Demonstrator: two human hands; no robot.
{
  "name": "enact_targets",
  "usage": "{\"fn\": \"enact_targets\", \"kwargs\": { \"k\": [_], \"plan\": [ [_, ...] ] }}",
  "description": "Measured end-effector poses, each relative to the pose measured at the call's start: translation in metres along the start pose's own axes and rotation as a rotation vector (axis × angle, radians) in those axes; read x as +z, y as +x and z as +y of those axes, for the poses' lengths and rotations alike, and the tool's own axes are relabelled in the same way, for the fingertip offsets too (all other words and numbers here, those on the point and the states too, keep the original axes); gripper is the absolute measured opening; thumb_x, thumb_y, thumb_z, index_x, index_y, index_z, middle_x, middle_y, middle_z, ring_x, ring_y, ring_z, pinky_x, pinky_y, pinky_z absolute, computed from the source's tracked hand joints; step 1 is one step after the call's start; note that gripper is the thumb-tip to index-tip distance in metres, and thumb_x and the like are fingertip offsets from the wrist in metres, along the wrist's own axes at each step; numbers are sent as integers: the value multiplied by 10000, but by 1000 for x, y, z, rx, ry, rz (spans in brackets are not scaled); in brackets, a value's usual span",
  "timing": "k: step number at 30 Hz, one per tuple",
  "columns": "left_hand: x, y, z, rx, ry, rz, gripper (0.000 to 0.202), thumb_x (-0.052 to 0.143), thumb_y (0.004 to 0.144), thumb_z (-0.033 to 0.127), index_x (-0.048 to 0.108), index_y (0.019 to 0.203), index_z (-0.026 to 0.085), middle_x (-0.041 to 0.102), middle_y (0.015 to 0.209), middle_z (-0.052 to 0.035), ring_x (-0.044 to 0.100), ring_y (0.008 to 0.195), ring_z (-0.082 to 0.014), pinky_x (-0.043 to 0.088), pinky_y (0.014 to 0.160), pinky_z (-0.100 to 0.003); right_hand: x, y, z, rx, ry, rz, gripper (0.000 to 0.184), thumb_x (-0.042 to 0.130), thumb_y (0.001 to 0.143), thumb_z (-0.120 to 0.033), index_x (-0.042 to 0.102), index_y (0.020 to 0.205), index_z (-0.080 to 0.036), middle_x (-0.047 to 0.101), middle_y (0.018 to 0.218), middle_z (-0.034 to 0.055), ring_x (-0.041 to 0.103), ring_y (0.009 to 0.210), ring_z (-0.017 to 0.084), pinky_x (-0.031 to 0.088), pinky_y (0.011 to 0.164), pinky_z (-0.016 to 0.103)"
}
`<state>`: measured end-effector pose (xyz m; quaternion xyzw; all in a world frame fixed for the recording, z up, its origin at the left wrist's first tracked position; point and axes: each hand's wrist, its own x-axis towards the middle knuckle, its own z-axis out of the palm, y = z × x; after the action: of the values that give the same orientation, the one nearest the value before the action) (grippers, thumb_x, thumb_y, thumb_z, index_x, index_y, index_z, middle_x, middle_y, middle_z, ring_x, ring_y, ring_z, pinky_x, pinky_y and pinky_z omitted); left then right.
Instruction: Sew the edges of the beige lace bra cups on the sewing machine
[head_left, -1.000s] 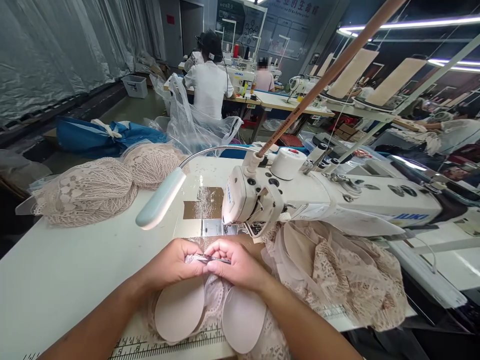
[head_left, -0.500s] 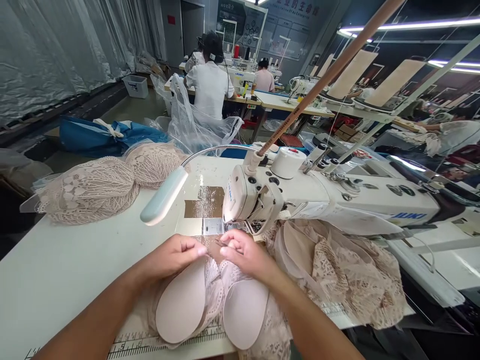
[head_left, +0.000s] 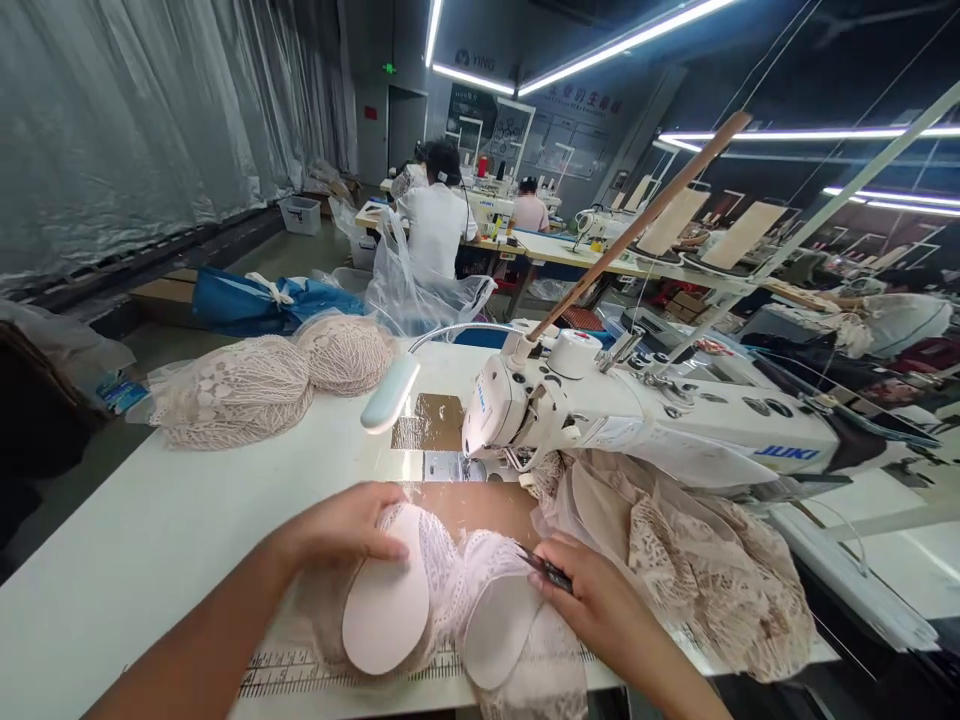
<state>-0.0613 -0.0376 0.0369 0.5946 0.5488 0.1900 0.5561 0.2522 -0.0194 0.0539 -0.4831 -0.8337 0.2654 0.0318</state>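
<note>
A pale pink lace bra lies cups-up on the white sewing table, right in front of me. My left hand rests on its left cup, fingers curled over the cup's upper edge. My right hand sits at the right cup and pinches small dark thread snips, their tip pointing left over the lace. Just behind the bra stands the white JUKI sewing machine, with its needle area clear of the fabric.
A heap of beige lace pieces lies under the machine arm to the right. Finished lace bras are stacked at the table's far left. A gooseneck lamp hangs over the table. People sit at machines behind, by plastic bags.
My hands have drawn back from the needle and moved apart. The left now rests on the left cup; the right has dropped to the right cup with the snips. The view has tilted up.
</note>
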Motion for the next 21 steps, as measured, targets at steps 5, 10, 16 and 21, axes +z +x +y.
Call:
{"fn": "enact_targets", "kwargs": {
  "k": [5,10,16,21],
  "plan": [
    [12,-30,3,-3,180,82,54,574,627,226,545,616,182,545,628,9,527,617,-186,316,515,-242,-3,8,-20,-42,299,-4,206,354,965,-358,491,888,-226,626,787,25,615,741,187,456,669,279],
    [-8,-78,-29,-25,458,347,220,496,754,259,637,919,225,667,976,-46,591,937,-272,420,795,-313,19,43,-60,-224,475,-179,207,384,956,-313,568,1012,-235,658,921,22,651,761,166,502,752,284],
    [-83,-112,-17,7,737,831,250,405,869,397,564,924,213,651,1085,-106,588,1018,-309,436,854,-384,43,140,-136,-649,397,164,360,376,911,-168,517,1237,-230,594,1230,80,535,1166,198,412,1029,355],
    [-155,-105,13,157,1001,1241,21,396,820,196,407,834,206,429,1414,-112,385,1308,-276,305,1072,-410,30,225,-188,-713,332,452,471,346,908,-117,382,1376,-153,320,1496,122,264,1401,214,237,1153,385]
  ]
}}
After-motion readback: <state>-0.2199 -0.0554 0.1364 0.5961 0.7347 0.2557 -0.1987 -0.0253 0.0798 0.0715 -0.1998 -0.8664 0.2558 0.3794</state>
